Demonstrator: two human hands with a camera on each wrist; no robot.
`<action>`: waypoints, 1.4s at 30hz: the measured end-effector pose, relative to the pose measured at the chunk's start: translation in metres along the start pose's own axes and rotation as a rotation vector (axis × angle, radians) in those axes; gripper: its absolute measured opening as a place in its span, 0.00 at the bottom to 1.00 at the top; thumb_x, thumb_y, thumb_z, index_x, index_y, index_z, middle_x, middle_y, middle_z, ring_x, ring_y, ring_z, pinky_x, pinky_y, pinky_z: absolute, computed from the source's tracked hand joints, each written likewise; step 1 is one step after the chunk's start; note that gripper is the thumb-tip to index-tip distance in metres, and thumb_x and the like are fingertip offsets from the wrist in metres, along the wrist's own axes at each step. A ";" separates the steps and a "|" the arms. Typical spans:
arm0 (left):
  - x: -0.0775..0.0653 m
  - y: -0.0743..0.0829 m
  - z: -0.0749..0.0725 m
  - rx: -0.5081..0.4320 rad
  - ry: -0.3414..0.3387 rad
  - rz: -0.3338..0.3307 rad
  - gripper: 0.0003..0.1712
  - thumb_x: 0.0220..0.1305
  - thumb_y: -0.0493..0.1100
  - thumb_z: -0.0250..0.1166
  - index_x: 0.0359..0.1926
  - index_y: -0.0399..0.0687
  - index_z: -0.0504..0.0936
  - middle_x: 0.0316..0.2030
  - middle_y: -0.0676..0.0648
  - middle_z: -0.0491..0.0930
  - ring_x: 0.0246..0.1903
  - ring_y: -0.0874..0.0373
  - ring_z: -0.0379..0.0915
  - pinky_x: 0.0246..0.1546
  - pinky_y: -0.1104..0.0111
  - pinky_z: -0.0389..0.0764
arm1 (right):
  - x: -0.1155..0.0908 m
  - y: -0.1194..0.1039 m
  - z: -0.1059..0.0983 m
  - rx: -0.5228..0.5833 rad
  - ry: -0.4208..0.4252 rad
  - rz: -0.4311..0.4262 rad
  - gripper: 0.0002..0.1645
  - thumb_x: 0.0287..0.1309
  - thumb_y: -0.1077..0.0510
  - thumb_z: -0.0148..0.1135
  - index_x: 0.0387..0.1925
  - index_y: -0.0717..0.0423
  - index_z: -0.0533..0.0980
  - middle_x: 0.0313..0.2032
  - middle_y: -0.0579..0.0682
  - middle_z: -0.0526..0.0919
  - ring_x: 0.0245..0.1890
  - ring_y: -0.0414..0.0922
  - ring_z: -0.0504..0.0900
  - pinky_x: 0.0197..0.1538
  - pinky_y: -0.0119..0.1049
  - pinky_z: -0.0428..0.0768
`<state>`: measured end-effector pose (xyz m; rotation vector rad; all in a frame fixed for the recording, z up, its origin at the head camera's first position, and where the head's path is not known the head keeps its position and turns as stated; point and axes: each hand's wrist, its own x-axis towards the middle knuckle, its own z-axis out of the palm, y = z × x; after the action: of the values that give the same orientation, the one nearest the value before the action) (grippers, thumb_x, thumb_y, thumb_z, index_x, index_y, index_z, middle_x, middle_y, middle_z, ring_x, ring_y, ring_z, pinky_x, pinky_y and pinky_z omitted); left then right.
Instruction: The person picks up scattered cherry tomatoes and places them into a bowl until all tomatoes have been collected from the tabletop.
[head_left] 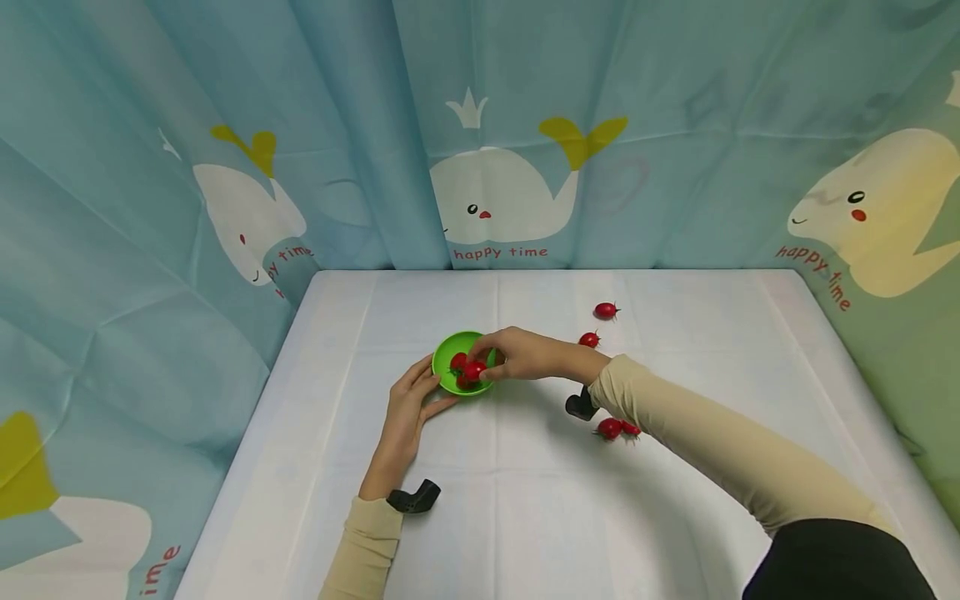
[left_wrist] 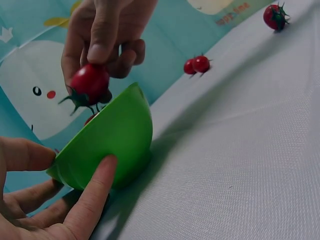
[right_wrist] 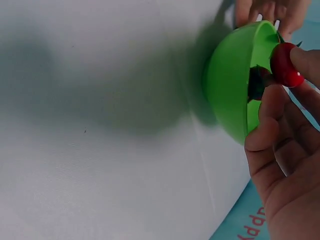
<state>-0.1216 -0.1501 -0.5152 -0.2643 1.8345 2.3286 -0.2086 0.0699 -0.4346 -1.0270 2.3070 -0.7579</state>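
A small green bowl point(head_left: 453, 343) stands on the table with several red cherry tomatoes point(head_left: 459, 362) inside. My left hand point(head_left: 405, 412) holds the bowl from its near left side, one digit at the rim and another against the outer wall in the left wrist view. Over the bowl, my right hand point(head_left: 525, 354) pinches a cherry tomato point(left_wrist: 91, 84) between thumb and fingers. That tomato has a green stem and hangs just above the rim. In the right wrist view, a dark red tomato point(right_wrist: 257, 82) shows inside the bowl point(right_wrist: 230, 85).
Loose cherry tomatoes lie on the white table point(head_left: 525, 517): one at the back point(head_left: 606, 311), one beyond the right forearm point(head_left: 589, 339), and a close pair point(head_left: 610, 428) beside the right sleeve. A blue whale-print curtain point(head_left: 360, 167) borders the table's back and sides.
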 end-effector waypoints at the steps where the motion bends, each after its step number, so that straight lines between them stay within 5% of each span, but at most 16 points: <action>1: 0.000 0.000 0.000 -0.001 0.001 -0.001 0.25 0.75 0.41 0.54 0.70 0.54 0.67 0.69 0.47 0.66 0.67 0.49 0.68 0.54 0.60 0.86 | 0.001 0.000 0.001 -0.013 -0.006 0.004 0.19 0.63 0.53 0.65 0.55 0.48 0.78 0.47 0.45 0.84 0.39 0.39 0.81 0.41 0.27 0.82; 9: 0.000 0.001 0.001 0.004 0.003 0.004 0.25 0.74 0.41 0.54 0.70 0.54 0.67 0.69 0.47 0.67 0.67 0.50 0.68 0.54 0.58 0.85 | 0.004 -0.004 0.005 -0.066 -0.038 0.006 0.18 0.62 0.55 0.66 0.54 0.50 0.78 0.47 0.47 0.85 0.37 0.39 0.80 0.43 0.28 0.82; 20: -0.002 -0.001 0.002 0.002 -0.002 0.019 0.25 0.75 0.40 0.53 0.70 0.52 0.67 0.70 0.46 0.67 0.67 0.48 0.68 0.53 0.60 0.86 | 0.008 -0.004 0.014 -0.237 -0.036 -0.042 0.18 0.62 0.53 0.66 0.53 0.50 0.81 0.47 0.47 0.87 0.47 0.44 0.83 0.55 0.37 0.83; 42: 0.000 -0.001 0.001 -0.011 -0.004 0.013 0.24 0.75 0.40 0.53 0.70 0.52 0.67 0.69 0.46 0.67 0.67 0.48 0.68 0.55 0.58 0.85 | -0.017 -0.015 0.007 -0.355 -0.060 -0.099 0.21 0.63 0.55 0.65 0.57 0.51 0.77 0.49 0.47 0.85 0.40 0.43 0.83 0.48 0.36 0.85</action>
<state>-0.1215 -0.1493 -0.5164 -0.2496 1.8276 2.3466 -0.1863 0.0730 -0.4263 -1.3054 2.4045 -0.3509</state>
